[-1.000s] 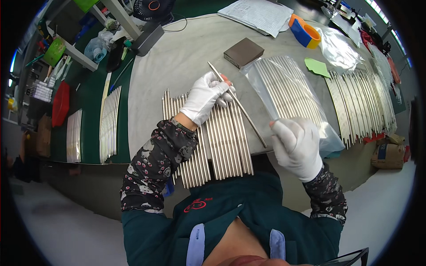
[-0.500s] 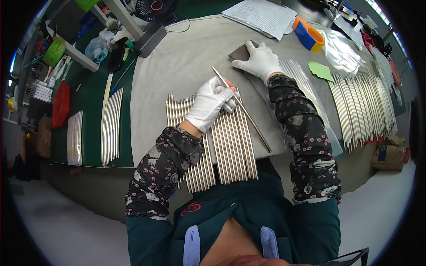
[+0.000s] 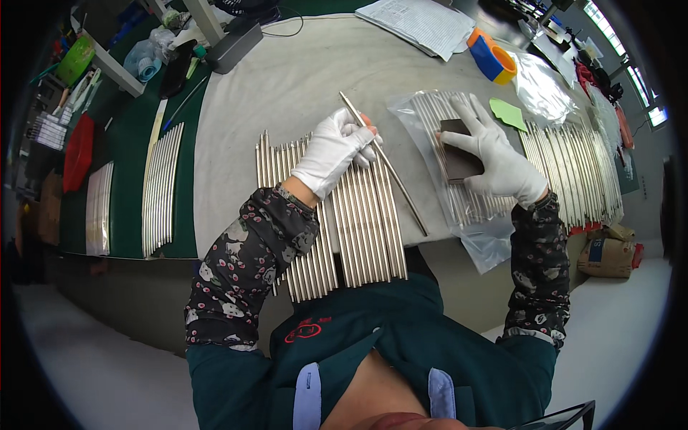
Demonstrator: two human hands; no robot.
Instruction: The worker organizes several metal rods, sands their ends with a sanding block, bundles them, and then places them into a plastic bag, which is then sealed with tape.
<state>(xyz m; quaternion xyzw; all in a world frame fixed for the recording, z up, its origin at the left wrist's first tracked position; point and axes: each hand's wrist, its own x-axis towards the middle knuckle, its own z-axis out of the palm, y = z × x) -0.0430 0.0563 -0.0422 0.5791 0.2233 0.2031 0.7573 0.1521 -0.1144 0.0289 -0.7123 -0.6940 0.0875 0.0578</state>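
Observation:
My left hand, in a white glove, pinches a slim metal rod that slants from upper left to lower right. Beneath that hand lies a row of similar silvery rods, side by side at the table's near edge. To the right, my gloved right hand grips a dark brown rectangular block, thumb along its left part and fingers over its top. This block is over a clear plastic bag with several rods in it. Whether the block touches the bag I cannot tell.
More rods lie at the right, by a green paper piece. Papers and an orange-and-blue tape holder are at the back. Rods and a red tray sit on the green surface at left.
My right hand has brought the dark block from the table's middle back toward me and rightward, over the bagged rods. My left hand still holds its rod at nearly the same place.

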